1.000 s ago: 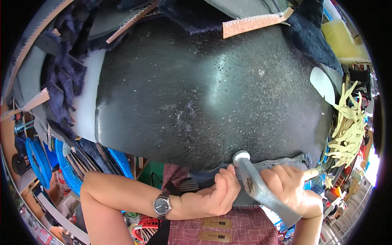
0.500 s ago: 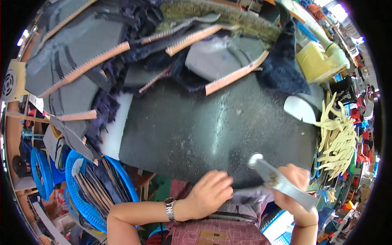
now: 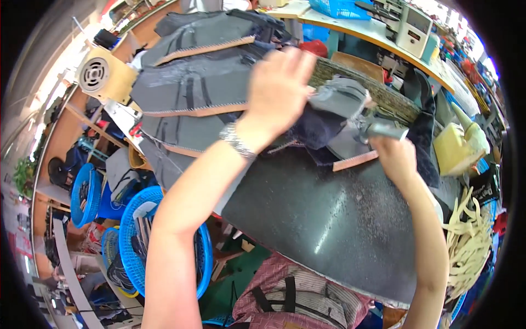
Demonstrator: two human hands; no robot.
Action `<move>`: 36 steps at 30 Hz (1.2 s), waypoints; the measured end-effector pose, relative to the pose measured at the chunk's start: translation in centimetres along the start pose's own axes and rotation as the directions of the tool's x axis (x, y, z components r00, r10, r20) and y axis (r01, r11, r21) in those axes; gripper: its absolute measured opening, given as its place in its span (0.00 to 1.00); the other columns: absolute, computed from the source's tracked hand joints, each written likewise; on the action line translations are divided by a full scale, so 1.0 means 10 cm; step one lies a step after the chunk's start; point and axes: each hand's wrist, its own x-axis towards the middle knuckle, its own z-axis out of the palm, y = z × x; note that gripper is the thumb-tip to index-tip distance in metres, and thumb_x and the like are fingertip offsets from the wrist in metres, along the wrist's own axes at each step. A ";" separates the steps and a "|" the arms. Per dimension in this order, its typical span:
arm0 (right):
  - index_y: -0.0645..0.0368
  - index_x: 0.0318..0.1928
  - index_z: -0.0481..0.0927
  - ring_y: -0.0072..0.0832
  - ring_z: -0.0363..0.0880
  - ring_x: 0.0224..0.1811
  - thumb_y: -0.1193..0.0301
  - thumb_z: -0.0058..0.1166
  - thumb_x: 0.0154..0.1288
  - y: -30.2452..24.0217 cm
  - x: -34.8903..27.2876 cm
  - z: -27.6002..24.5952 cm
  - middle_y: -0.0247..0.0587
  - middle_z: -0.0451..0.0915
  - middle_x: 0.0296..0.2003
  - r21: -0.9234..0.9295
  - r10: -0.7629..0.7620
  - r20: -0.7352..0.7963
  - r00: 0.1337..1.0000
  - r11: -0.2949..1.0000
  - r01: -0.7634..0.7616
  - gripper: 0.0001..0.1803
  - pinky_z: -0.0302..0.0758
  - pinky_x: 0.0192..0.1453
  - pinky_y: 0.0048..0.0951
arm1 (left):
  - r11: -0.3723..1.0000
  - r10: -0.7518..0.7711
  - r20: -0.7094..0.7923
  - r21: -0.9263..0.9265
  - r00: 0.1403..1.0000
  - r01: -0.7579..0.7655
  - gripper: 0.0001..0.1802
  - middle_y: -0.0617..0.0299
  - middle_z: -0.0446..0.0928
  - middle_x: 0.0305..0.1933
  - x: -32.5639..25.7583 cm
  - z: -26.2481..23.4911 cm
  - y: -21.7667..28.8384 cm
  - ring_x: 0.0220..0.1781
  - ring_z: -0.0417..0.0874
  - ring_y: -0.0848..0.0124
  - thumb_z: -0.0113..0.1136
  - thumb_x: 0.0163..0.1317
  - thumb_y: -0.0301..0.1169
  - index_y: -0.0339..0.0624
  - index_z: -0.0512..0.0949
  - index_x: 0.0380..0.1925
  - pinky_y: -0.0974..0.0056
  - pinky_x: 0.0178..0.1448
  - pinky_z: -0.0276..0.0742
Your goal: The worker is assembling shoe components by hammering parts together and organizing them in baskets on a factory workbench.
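Note:
My left hand (image 3: pixel 282 90) is raised over the far edge of the black work surface (image 3: pixel 307 203), its fingers stretched out and slightly blurred. It hovers beside grey pieces (image 3: pixel 189 82) with tan, stitched edge strips, and I see nothing held in it. My right hand (image 3: pixel 397 159) grips a hammer (image 3: pixel 386 131) with a silver metal head; the fingers hide its handle. The hammer is over a grey piece (image 3: pixel 345 140) with dark blue fur and a tan edge. Another crumpled grey piece (image 3: pixel 339 96) lies between my hands.
A blue basket (image 3: pixel 205 257) with flat pieces stands low on the left. Pale strips (image 3: pixel 468 247) hang at the right edge, below a yellow block (image 3: pixel 455 151). A beige fan-like box (image 3: pixel 104 74) is far left. Behind is a bench with a machine (image 3: pixel 413 33).
Both hands have moved from the near edge to the far side of the work surface, the right one carrying the hammer. The view has also shifted, showing more of the background.

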 end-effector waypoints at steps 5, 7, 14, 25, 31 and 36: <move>0.59 0.33 0.74 0.48 0.80 0.30 0.62 0.53 0.64 -0.25 -0.04 0.15 0.50 0.80 0.26 0.173 -0.066 -0.062 0.996 0.982 0.076 0.12 0.76 0.33 0.43 | 0.837 -0.279 -0.130 0.453 0.951 0.307 0.33 0.45 0.75 0.53 -0.34 -1.12 -1.88 0.56 0.74 0.51 0.63 0.55 0.49 0.36 0.71 0.53 0.52 0.58 0.69; 0.60 0.34 0.73 0.49 0.80 0.30 0.63 0.53 0.64 -0.23 -0.07 0.12 0.51 0.80 0.27 0.195 -0.091 -0.070 0.993 0.975 0.103 0.12 0.75 0.32 0.44 | 0.882 -0.346 0.106 0.376 0.932 0.284 0.19 0.53 0.80 0.35 -0.55 -1.55 -1.85 0.41 0.80 0.54 0.63 0.57 0.45 0.41 0.78 0.40 0.54 0.47 0.74; 0.60 0.34 0.76 0.50 0.80 0.32 0.64 0.54 0.63 -0.03 -0.17 0.24 0.51 0.80 0.26 0.176 -0.047 -0.072 0.996 0.983 0.059 0.11 0.75 0.33 0.46 | 0.981 0.131 0.268 0.106 0.954 -0.165 0.12 0.63 0.68 0.20 -0.50 -2.07 0.30 0.22 0.73 0.64 0.70 0.46 0.36 0.45 0.75 0.21 0.62 0.26 0.67; 0.60 0.36 0.81 0.41 0.77 0.25 0.65 0.59 0.62 0.09 -1.26 -1.23 0.46 0.77 0.25 0.248 0.265 0.239 0.934 0.914 -0.322 0.11 0.72 0.30 0.38 | 0.504 0.542 0.749 -0.653 0.382 0.565 0.22 0.49 0.79 0.26 -1.21 -0.33 1.56 0.31 0.81 0.51 0.62 0.55 0.47 0.34 0.78 0.26 0.53 0.36 0.73; 0.55 0.34 0.78 0.36 0.79 0.23 0.71 0.60 0.50 0.02 -2.63 -1.36 0.40 0.73 0.21 0.261 0.024 0.533 0.846 0.946 -0.191 0.09 0.73 0.24 0.35 | 0.646 0.363 0.812 -0.572 0.457 0.504 0.16 0.56 0.76 0.25 -1.37 -0.37 1.76 0.29 0.79 0.55 0.68 0.50 0.42 0.41 0.76 0.25 0.56 0.34 0.73; 0.59 0.35 0.72 0.36 0.77 0.23 0.72 0.57 0.46 -0.07 -3.06 -1.22 0.38 0.69 0.22 0.176 0.100 0.473 0.875 0.963 -0.205 0.14 0.73 0.23 0.34 | 0.844 0.141 0.849 -0.372 0.510 0.386 0.17 0.60 0.73 0.32 -1.21 -0.59 1.63 0.33 0.76 0.62 0.74 0.42 0.32 0.42 0.74 0.28 0.60 0.34 0.72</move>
